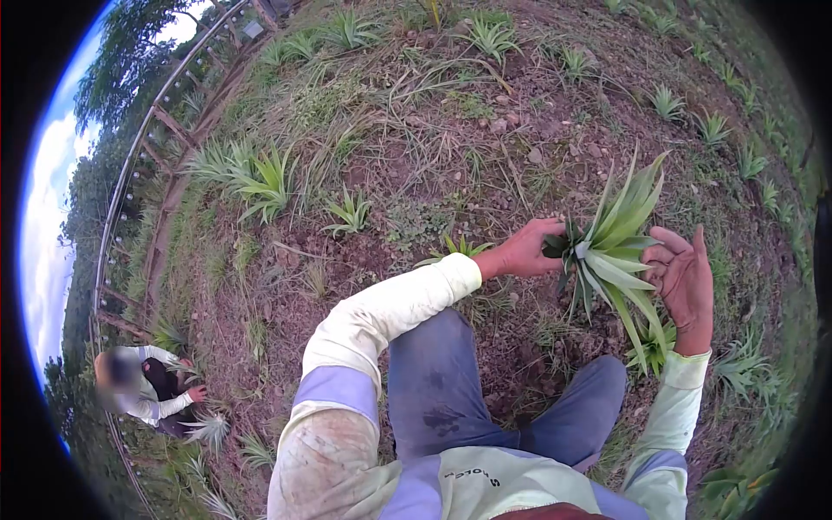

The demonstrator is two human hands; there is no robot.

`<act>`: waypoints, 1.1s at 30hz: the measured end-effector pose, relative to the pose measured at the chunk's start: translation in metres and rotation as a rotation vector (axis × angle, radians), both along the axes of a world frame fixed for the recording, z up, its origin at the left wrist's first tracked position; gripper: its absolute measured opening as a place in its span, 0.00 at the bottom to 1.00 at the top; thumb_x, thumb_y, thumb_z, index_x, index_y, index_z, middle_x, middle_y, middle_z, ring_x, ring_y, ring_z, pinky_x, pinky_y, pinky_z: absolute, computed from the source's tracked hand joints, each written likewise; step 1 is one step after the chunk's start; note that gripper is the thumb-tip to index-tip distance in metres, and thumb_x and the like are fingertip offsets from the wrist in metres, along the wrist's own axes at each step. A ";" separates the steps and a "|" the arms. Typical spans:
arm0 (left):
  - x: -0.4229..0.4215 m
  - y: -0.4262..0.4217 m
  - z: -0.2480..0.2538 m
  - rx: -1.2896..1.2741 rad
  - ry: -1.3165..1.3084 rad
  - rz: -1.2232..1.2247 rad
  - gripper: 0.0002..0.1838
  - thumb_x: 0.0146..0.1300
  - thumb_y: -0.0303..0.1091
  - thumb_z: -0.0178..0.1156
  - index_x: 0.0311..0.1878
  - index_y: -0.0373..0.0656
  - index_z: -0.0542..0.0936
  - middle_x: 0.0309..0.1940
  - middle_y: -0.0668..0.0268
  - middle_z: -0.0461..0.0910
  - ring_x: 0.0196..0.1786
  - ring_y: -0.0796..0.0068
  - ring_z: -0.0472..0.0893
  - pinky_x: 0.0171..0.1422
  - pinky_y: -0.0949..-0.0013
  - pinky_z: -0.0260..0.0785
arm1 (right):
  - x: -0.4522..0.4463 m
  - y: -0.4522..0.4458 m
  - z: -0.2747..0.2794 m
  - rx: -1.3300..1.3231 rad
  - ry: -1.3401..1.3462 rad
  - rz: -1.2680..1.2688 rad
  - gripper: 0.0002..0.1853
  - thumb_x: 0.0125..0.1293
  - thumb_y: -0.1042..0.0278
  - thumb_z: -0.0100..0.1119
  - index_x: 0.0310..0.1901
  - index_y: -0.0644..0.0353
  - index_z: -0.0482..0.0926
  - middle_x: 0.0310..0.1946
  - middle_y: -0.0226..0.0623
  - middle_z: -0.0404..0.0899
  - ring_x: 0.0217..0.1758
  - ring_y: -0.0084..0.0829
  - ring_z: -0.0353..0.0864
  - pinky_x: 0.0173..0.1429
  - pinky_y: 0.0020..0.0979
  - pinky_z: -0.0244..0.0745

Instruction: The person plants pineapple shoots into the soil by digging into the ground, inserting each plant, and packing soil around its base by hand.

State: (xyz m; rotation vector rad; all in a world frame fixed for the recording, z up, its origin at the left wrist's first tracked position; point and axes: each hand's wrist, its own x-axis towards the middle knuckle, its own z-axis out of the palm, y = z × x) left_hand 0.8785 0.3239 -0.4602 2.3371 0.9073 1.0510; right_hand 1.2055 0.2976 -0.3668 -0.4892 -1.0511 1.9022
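A green pineapple plant (611, 238) with long pointed leaves is in front of me, above the soil. From its left side my left hand (530, 247) grips it, fingers closed around the darker lower leaves. My right hand (682, 282) is at the plant's right side, palm turned toward it and fingers apart. Its fingertips are close to the leaves; whether they touch cannot be made out. Below the held plant, a smaller yellow-green plant (650, 348) stands by my right wrist. Another low plant (457, 249) shows partly behind my left sleeve.
Pineapple plants grow in the soil, among them one at left (270, 184), a small one (349, 211) and one at the top (491, 36). Dry grass and stones lie between. At far left another person (143, 386) crouches among plants, near a fence (130, 165).
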 end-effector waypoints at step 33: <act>0.017 0.005 -0.004 -0.940 -0.636 -0.094 0.34 0.78 0.39 0.65 0.79 0.43 0.61 0.73 0.56 0.72 0.75 0.55 0.76 0.76 0.41 0.76 | -0.095 0.004 -0.146 -0.019 -0.045 -0.528 0.18 0.78 0.60 0.67 0.59 0.64 0.80 0.44 0.34 0.88 0.36 0.23 0.87 0.38 0.26 0.81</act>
